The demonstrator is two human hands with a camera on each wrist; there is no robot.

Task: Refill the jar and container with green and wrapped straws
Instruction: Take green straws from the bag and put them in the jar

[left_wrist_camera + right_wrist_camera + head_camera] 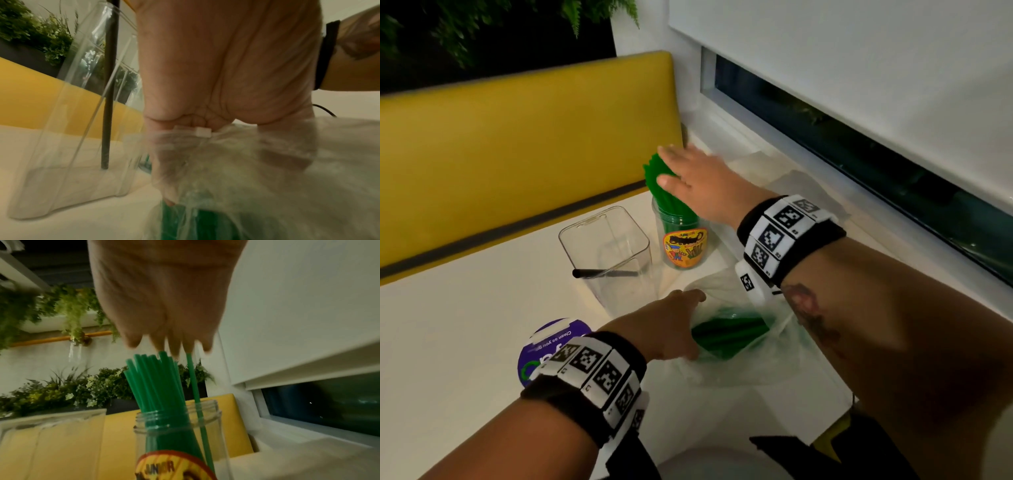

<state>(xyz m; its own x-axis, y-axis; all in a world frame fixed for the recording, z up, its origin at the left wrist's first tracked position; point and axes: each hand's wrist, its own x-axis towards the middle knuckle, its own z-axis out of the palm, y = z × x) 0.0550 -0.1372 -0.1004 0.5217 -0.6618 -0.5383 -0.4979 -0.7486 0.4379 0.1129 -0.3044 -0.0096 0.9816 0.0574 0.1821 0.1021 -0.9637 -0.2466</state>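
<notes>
The labelled clear jar (pixel 683 240) stood on the white table (pixel 465 325), just beside the window ledge, with one bundle of green straws (pixel 664 192) standing in it and fanning above the threaded mouth. The individual straws in the jar were too many and too closely packed to count. The right hand (pixel 695 178) lay over their tips with fingers straight and slightly apart, pads touching the straw ends; nothing was gripped.

One clear rectangular container (pixel 606 253) stood just left of the jar. It held a single dark straw (pixel 602 273) leaning inside; no wrapped straws were visible in any view.

One clear plastic bag (pixel 743 342) lay on the table nearer the person, holding a second batch of green straws (pixel 729 332). The left hand (pixel 671 325) was at the bag's mouth, fingers reaching in; whether they had closed on the straws or only on the film, I could not tell.

Judgement: the straws appeared light, thin and smooth, likely to slip and scatter if taken loosely. They would best be gathered as a bunch around mid-length, then tapped level on their tips. The bag film appeared soft and clinging, needing to be held open. The jar looked light enough to tip if the straws were pushed sideways.
</notes>
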